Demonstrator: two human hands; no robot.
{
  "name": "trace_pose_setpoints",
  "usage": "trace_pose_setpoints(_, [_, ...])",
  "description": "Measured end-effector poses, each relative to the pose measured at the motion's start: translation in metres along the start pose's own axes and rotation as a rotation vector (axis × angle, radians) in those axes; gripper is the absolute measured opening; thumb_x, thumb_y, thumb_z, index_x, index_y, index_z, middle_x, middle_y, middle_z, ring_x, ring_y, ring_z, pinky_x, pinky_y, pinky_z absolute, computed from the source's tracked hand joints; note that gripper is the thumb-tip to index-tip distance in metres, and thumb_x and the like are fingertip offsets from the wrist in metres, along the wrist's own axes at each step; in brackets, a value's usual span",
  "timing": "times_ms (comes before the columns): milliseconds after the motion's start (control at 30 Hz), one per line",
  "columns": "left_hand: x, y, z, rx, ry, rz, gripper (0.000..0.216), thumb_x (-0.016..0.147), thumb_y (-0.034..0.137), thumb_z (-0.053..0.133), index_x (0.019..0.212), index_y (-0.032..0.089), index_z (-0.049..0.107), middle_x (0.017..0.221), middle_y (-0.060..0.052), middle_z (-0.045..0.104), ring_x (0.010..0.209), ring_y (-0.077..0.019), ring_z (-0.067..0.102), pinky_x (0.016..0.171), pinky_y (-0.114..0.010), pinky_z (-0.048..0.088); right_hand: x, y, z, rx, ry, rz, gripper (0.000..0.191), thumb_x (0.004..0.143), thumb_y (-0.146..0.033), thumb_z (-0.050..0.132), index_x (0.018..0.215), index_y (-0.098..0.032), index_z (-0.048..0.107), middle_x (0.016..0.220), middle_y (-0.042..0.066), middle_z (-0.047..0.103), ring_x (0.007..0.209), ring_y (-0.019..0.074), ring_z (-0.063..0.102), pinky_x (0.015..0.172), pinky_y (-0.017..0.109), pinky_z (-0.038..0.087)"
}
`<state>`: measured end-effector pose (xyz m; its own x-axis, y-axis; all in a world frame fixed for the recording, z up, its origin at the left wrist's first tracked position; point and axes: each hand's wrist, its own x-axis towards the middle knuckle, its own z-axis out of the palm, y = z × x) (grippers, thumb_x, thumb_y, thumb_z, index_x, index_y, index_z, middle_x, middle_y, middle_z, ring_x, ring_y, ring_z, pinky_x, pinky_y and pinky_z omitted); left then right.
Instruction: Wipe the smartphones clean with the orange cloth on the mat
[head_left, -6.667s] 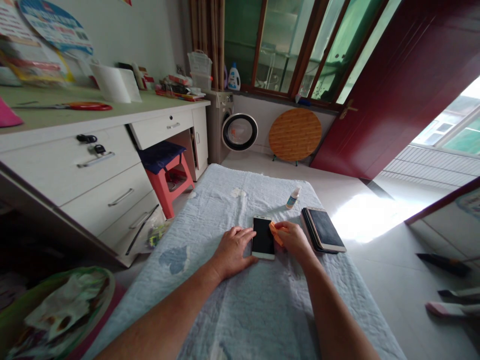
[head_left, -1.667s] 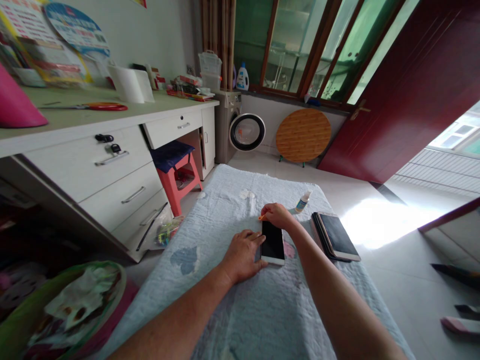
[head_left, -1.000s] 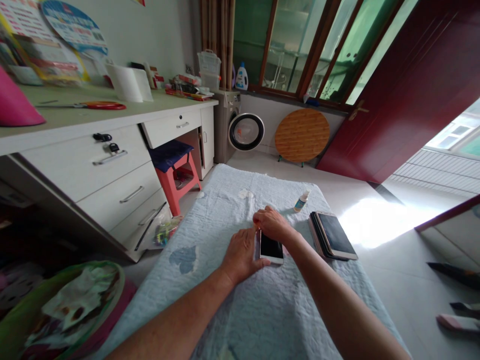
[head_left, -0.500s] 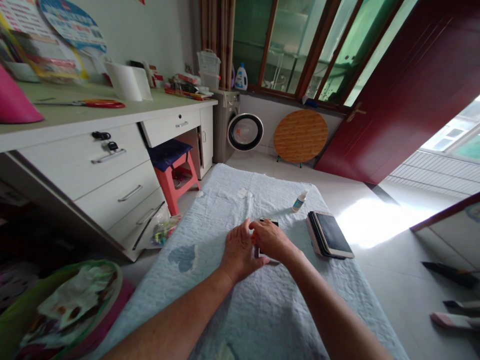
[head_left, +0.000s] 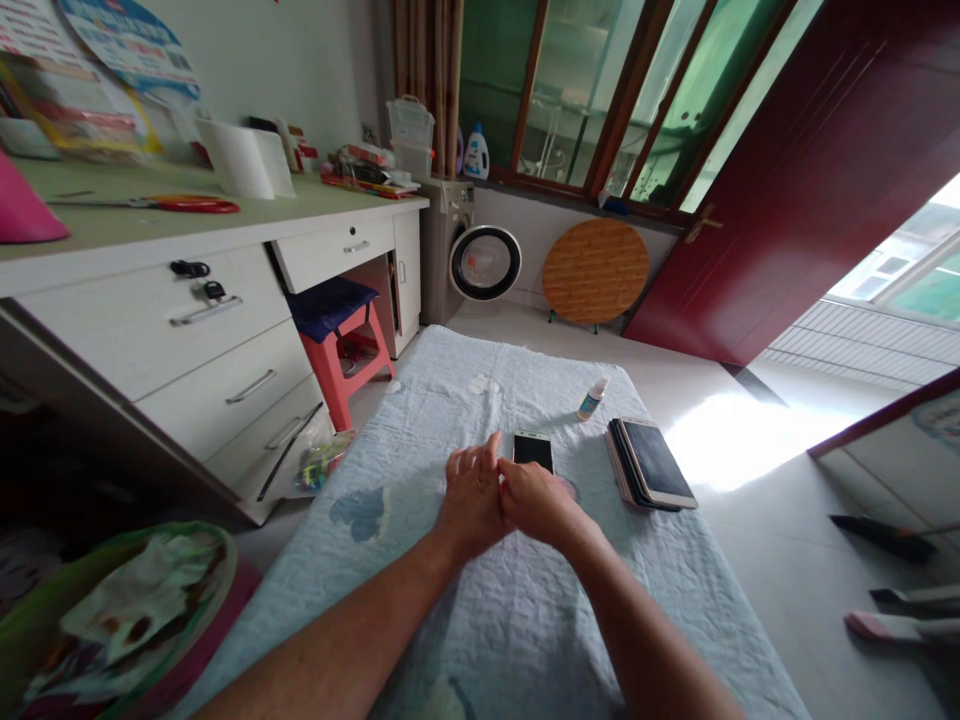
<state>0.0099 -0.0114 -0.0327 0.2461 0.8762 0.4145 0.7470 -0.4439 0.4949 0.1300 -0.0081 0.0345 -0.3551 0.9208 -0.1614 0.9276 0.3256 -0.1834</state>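
At centre, we find the right hand (head_left: 537,503), fingers curled, covering the lower phone (head_left: 533,449), against the left hand (head_left: 472,506), fingers extended; either's hold we cannot tell.

Head cam looks fwd & down, fairly nr phone (head_left: 533,453).

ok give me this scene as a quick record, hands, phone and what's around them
left hand: left of the phone, meeting the right hand
right hand: over the phone's lower part; anything in its fingers is hidden
phone: flat, dark screen up, top end showing
small bottle: standing beyond the phone, to its right
device stack: right of the phone, top screen dark
surface: pale blue cover
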Motion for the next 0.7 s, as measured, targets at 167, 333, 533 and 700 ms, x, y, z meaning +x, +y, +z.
trace_pose_setpoints(167, [0.001, -0.003, 0.000, -0.056, -0.065, 0.049, 0.106, 0.066, 0.025, 0.066, 0.148, 0.018, -0.002, 0.134, -0.015, 0.051, 0.126, -0.0345, 0.040, 0.109, -0.056, 0.014, -0.002, 0.005, -0.002, 0.174, -0.003, 0.011, 0.026, 0.081, -0.017, 0.043, 0.097, -0.018, 0.063, 0.081, 0.006, 0.070, 0.068, 0.0166, 0.061, 0.058, 0.025, 0.033])
trace_pose_setpoints(333, [0.006, -0.009, -0.006, -0.234, -0.250, 0.109, 0.134, 0.054, 0.049, 0.082, 0.148, 0.023, -0.012, 0.141, -0.017, 0.042, 0.132, -0.0378, 0.032, 0.109, -0.059, 0.013, -0.003, 0.028, 0.000, 0.556, 0.092, 0.009, 0.030, 0.075, -0.012, 0.042, 0.095, -0.019, 0.063, 0.076, 0.000, 0.066, 0.066, 0.0121, 0.057, 0.059, 0.021, 0.035])
trace_pose_setpoints(533, [0.009, -0.012, -0.013, -0.316, -0.326, 0.158, 0.119, 0.061, 0.032, 0.075, 0.148, 0.023, -0.005, 0.143, -0.014, 0.041, 0.132, -0.0326, 0.033, 0.111, -0.054, 0.017, -0.014, 0.054, 0.008, 0.606, 0.217, 0.130, 0.029, 0.083, -0.015, 0.038, 0.101, -0.018, 0.060, 0.080, 0.002, 0.065, 0.071, 0.0139, 0.057, 0.066, 0.023, 0.039])
trace_pose_setpoints(700, [0.011, -0.012, -0.014, -0.275, -0.348, 0.175, 0.073, 0.069, 0.014, 0.054, 0.139, 0.021, 0.037, 0.132, -0.007, 0.055, 0.126, -0.0246, 0.043, 0.112, -0.044, 0.025, -0.029, 0.046, 0.012, 0.470, 0.217, -0.011, 0.024, 0.084, -0.014, 0.044, 0.100, -0.017, 0.062, 0.095, 0.005, 0.064, 0.093, 0.0171, 0.056, 0.085, 0.027, 0.038])
